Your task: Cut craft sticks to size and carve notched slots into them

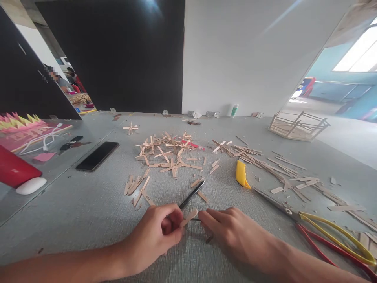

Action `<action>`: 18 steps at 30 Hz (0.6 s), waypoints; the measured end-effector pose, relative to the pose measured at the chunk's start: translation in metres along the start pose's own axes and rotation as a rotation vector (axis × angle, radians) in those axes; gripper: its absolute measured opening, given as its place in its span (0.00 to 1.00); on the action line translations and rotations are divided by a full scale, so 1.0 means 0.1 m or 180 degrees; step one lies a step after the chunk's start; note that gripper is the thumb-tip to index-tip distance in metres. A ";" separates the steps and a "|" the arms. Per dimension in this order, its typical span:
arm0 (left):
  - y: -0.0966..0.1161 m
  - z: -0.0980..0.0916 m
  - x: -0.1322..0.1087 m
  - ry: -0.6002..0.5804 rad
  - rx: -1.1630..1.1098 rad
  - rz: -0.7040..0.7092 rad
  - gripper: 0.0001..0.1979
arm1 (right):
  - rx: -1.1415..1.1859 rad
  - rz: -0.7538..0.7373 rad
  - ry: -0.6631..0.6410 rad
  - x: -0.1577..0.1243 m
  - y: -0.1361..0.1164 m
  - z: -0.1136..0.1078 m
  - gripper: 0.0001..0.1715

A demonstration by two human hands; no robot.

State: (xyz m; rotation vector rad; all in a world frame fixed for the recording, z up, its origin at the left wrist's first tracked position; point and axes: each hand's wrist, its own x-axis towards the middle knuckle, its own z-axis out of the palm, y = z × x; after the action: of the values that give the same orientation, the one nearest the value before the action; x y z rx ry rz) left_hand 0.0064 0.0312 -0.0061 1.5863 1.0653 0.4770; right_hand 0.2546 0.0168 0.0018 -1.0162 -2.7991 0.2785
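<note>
My left hand (160, 228) is closed, pinching a short rounded craft stick (190, 217) between thumb and fingers. Beside it, my right hand (226, 230) is also closed, fingers pointing down; a thin dark strip (195, 219) runs from its fingertips to the stick, its kind too small to tell. Just beyond both hands lies a black pen (192, 195), with craft stick pieces (202, 197) around it. Further off spreads a pile of crossed, joined craft sticks (173, 161).
A yellow utility knife (241, 173) and shears (290, 212) with red and yellow handles lie at right, near scattered sticks (277, 167). A stick frame (299, 126) stands behind. At left are a phone (98, 156), keys (72, 144) and a red container (16, 167). Panels rise behind.
</note>
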 end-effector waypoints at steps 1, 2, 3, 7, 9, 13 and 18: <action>0.00 -0.01 0.00 -0.0065 -0.0019 0.0003 0.06 | 0.0040 0.0011 0.0025 0.00 0.02 0.02 0.12; -0.01 -0.01 0.00 -0.0117 -0.0039 0.0017 0.07 | 0.0082 0.0016 0.0064 -0.01 0.03 0.04 0.12; -0.01 -0.02 0.01 -0.0151 -0.0055 0.0032 0.07 | 0.0122 0.0012 0.0114 -0.01 0.05 0.07 0.12; -0.03 -0.03 0.01 -0.0171 -0.0086 0.0077 0.06 | 0.0101 0.0035 0.0293 -0.02 0.07 0.18 0.15; -0.04 -0.03 0.01 -0.0182 -0.0125 0.0093 0.07 | 0.0018 0.0026 0.0336 -0.03 0.06 0.20 0.16; -0.05 -0.02 -0.01 -0.0091 -0.0396 0.0172 0.16 | -0.0272 0.0086 0.0579 -0.06 0.02 0.10 0.15; -0.05 -0.05 -0.05 0.0376 -0.0736 0.0112 0.20 | -0.0639 0.0219 0.0355 -0.08 -0.04 -0.09 0.15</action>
State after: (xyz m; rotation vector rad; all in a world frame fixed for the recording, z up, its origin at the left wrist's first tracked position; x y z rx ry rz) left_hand -0.0022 0.0297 -0.0081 1.3876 1.0319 0.6996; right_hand 0.2600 0.0099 0.0104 -1.1334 -2.7364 -0.0521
